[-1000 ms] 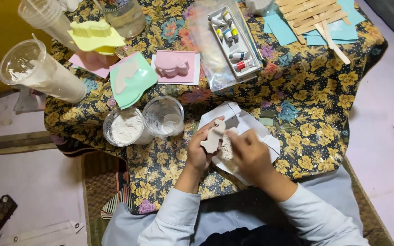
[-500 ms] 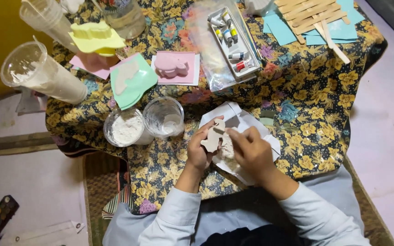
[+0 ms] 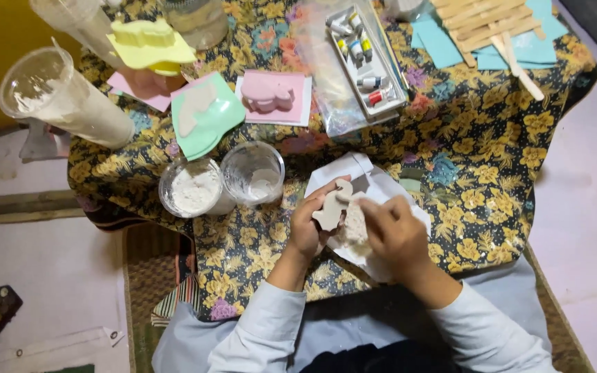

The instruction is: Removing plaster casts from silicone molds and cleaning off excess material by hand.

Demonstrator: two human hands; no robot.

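My left hand (image 3: 307,224) has its grip closed on the pale plaster figure (image 3: 331,208), low and centre in the frame over white paper (image 3: 364,176) that catches crumbs, while my right hand (image 3: 395,233) pinches against its edge.

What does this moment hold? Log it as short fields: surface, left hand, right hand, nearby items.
surface: low table under a floral cloth
left hand: holds a small grey cast figure
right hand: on the figure, over white paper
nearby: two clear cups of white powder, pink mould, paint tube tray, wooden sticks
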